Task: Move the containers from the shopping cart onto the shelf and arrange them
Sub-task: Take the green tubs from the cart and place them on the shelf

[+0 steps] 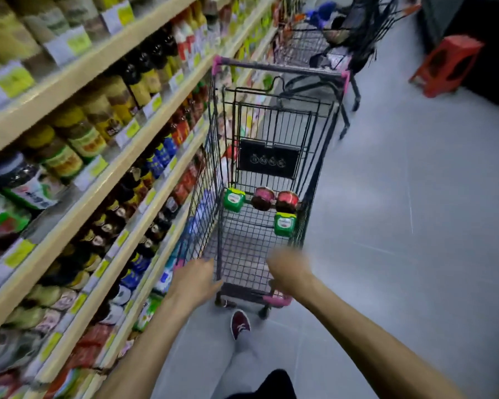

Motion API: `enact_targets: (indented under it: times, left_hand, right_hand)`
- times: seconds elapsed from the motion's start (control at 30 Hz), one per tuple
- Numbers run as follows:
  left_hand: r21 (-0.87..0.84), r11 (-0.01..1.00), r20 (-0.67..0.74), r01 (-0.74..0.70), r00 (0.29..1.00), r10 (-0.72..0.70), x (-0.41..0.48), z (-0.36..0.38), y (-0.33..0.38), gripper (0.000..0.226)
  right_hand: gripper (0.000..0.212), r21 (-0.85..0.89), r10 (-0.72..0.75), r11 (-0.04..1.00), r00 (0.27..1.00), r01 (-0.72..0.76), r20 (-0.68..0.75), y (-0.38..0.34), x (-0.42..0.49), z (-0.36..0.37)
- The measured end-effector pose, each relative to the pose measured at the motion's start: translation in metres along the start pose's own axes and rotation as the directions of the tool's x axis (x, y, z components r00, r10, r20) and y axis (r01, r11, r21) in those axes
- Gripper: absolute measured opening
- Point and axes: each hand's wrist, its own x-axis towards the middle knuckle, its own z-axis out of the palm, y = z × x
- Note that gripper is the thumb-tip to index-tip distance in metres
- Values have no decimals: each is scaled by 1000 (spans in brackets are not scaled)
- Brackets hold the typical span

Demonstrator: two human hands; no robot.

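Green tubs (234, 199) and red-lidded jars (264, 198) sit in the cart (277, 67), four left to shelve; my left hand (195, 279) is loose and empty, my right hand (288, 269) too blurred to tell.

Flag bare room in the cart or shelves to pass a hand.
Free: cart's wire floor, near side of the two green tubs and two red-lidded jars. Crowded: shelves on the left, lined with bottles.
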Motion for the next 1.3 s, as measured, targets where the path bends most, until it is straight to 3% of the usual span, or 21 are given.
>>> enact_targets:
  times: [0.3, 0.43, 0.67, 0.93, 1.1, 1.3]
  left_hand:
    - [-14, 997, 104, -74, 992, 75, 154, -27, -25, 25]
    - [-69, 996, 138, -48, 989, 57, 210, -27, -30, 25]
    - [-88, 995, 224, 41, 974, -20, 297, -8, -31, 34]
    - [-237, 949, 233, 206, 961, -150, 377, 46, -28, 32]
    - [-303, 903, 181, 305, 948, -260, 424, 76, -22, 39]
    - [-527, 746, 118, 406, 905, -409, 470, 119, -21, 54]
  right_hand:
    - [45, 69, 148, 986, 985, -155, 91, 45, 110, -18]
    - [39, 127, 202, 967, 967, -223, 156, 68, 156, -13]
    - [49, 279, 252, 901, 924, -332, 286, 107, 230, 6]
    - [64, 517, 403, 641, 822, -568, 403, 131, 303, 42]
    - [81, 620, 531, 347, 692, -704, 489, 133, 344, 76]
    - [86, 628, 642, 152, 560, -763, 524, 126, 378, 122]
